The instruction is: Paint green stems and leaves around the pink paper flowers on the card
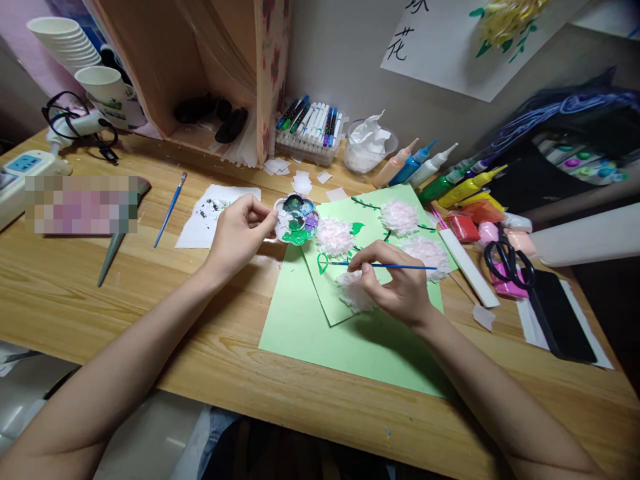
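Observation:
Pinched in my left hand (243,230) is the edge of a small flower-shaped paint palette (297,220), with green, dark and purple paint in its wells. My right hand (395,283) grips a thin blue paintbrush (400,266), its tip by a green leaf outline (323,264) on the green paper (327,303). Several pale pink paper flowers (336,238) sit on that sheet, with painted dark stems and green leaves around them. A larger green sheet (310,333) lies underneath. My right hand partly covers the lowest flower.
A second paintbrush (171,210) and a paint-spotted tissue (193,233) lie to the left. Behind the paper stand a box of markers (310,130), a plastic cup of tissue (370,143) and several paint bottles (420,163). Black scissors (509,263) and a phone (563,317) are at right.

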The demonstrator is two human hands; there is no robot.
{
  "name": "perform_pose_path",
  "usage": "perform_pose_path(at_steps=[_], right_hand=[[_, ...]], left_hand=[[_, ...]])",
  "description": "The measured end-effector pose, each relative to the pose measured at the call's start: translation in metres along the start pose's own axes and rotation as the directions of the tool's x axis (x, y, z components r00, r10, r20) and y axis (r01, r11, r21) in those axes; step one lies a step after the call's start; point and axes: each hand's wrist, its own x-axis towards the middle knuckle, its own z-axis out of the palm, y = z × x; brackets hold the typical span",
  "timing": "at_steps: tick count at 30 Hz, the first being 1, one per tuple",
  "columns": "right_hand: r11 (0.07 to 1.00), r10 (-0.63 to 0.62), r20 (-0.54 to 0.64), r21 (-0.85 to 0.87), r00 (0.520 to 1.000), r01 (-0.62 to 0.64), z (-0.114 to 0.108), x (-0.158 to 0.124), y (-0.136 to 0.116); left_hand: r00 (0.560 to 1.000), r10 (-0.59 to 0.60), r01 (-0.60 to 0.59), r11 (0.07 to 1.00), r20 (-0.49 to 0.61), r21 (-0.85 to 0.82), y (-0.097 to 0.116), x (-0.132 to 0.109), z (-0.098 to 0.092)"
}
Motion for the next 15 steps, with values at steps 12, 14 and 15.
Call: perform_pose_path(at_steps=[12, 14, 15], right_hand=[[0.999, 0.052, 0.033, 0.01, 0.998, -0.053, -0.0017, 0.0016, -0.0041], [0.999, 0.047, 0.07, 0.006, 0.996, -0.048, -0.0015, 0.0011, -0.0037], [0.999, 0.044, 0.084, 0.006, 0.996, -0.044, -0.0017, 0.0008, -0.0035]], left_hand=[[1.0, 0.006, -0.006, 1.0, -0.002, 0.026, -0.0001, 0.0003, 0.0002], [1.0, 0.0, 0.0, 1.0, -0.003, 0.019, 0.0006, 0.0, 0.0005], [1.0, -0.002, 0.002, 1.0, -0.004, 0.017, 0.0008, -0.0001, 0.0006]])
